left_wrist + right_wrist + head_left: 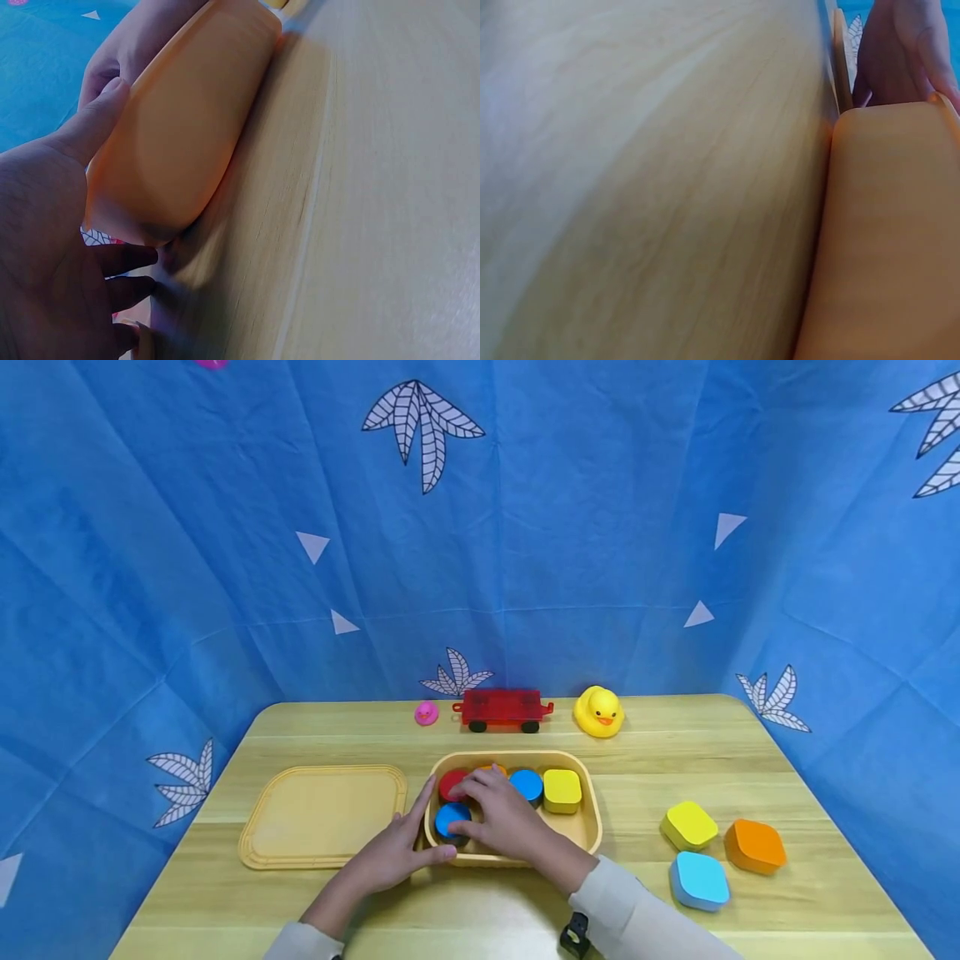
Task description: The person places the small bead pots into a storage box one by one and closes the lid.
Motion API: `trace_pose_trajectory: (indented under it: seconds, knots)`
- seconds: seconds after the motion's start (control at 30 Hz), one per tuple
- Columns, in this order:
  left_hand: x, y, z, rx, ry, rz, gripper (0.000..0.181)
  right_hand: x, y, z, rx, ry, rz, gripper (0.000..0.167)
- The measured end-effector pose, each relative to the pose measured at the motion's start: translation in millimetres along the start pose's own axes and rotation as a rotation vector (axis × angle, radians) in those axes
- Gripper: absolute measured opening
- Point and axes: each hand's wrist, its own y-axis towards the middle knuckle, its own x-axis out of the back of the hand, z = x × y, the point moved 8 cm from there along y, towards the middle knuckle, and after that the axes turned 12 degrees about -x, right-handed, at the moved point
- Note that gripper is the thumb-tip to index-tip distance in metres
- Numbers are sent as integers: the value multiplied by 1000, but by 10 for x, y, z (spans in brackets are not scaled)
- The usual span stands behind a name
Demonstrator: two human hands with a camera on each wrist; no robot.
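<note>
An orange-tan tray (595,827) holds a red round block (449,782), a blue round block (452,817) at its front left, another blue round block (527,784), a yellow block (562,788) and a partly covered orange one (498,770). My right hand (510,820) reaches in from the right, thumb and a finger pinching about the front-left blue block; the other fingertips are partly hidden. With fingers spread, my left hand (393,853) rests against the tray's left end. In the left wrist view, its thumb lies at the rim of the tray (187,112).
Left of the tray lies a flat tan lid (322,814). Behind stand a pink duck (426,713), a red wagon (501,706) and a yellow duck (598,712). On the right are loose yellow (689,825), orange (755,846) and light blue (699,881) blocks.
</note>
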Motion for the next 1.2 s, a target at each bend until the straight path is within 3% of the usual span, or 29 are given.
trace_pose_trajectory:
  seconds: [0.73,1.2]
  knots:
    - [3,6,-31,-41,7,9,105,129,-31,41,53,-3,-75,45]
    - [9,13,22,0,19,-4,107,584,-323,-66,-24,152,-108,42]
